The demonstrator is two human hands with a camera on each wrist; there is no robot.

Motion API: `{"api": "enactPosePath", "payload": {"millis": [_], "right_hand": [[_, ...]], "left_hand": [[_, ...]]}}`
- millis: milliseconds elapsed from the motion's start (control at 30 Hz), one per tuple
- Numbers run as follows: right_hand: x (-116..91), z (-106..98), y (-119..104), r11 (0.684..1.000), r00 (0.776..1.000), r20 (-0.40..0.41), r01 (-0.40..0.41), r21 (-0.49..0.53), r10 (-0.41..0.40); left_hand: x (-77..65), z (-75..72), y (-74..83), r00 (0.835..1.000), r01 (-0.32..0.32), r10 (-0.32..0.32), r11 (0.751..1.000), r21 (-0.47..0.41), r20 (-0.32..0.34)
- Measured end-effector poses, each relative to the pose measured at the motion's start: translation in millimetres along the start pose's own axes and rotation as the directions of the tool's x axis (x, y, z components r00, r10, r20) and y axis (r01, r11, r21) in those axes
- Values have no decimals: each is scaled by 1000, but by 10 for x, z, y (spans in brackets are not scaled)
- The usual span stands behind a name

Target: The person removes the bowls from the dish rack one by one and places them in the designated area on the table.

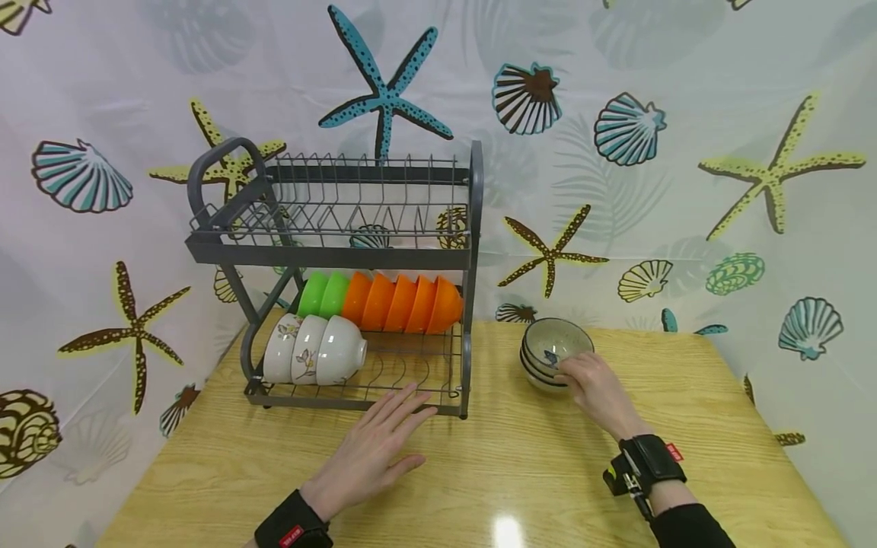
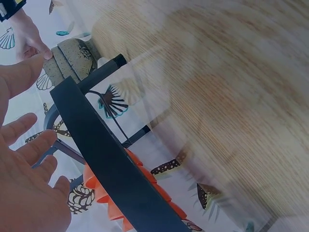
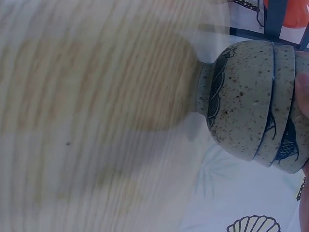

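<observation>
A stack of three speckled grey bowls (image 1: 552, 339) with dark blue painted motifs stands upright on the wooden table, right of the dish rack. My right hand (image 1: 604, 393) pinches the near right rim of the top bowl, thumb and fingers at its edge. From the right wrist view the stacked bowls (image 3: 244, 94) show their outer sides, and only a bit of the fingers appears at the frame's edge. Over the table, close to the rack's front bar, my left hand (image 1: 373, 454) is spread with straight fingers and holds nothing.
The two-tier dark grey dish rack (image 1: 342, 257) has wire shelves. On its lower tier, green bowls (image 1: 324, 294) and several orange bowls (image 1: 400, 303) lean behind white floral cups (image 1: 311, 350). A patterned cloth (image 1: 637, 68) hangs behind the wooden table (image 1: 521, 464).
</observation>
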State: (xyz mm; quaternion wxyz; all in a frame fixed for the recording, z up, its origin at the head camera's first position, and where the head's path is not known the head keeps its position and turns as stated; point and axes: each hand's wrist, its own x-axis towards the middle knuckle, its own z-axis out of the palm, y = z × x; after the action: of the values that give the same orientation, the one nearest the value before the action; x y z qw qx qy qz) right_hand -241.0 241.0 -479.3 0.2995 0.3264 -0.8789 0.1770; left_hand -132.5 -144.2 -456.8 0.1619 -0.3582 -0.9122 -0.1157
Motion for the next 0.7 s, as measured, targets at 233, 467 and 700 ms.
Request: {"api": "enactPosePath", "payload": {"millis": [233,467,700], "right_hand": [[-44,-19,-46,999,998,49,-48,10,48],[-111,-77,-174,988,986,63,-154,22,152],[-215,-148,-318,958,964,71,-264,110,257]], "left_hand": [[0,21,11,1000,11,-11,1000,6,10],[-6,24,12,1000,26,-26,1000,-13,9],[-4,32,8,998,68,-67,996,-61,3]]}}
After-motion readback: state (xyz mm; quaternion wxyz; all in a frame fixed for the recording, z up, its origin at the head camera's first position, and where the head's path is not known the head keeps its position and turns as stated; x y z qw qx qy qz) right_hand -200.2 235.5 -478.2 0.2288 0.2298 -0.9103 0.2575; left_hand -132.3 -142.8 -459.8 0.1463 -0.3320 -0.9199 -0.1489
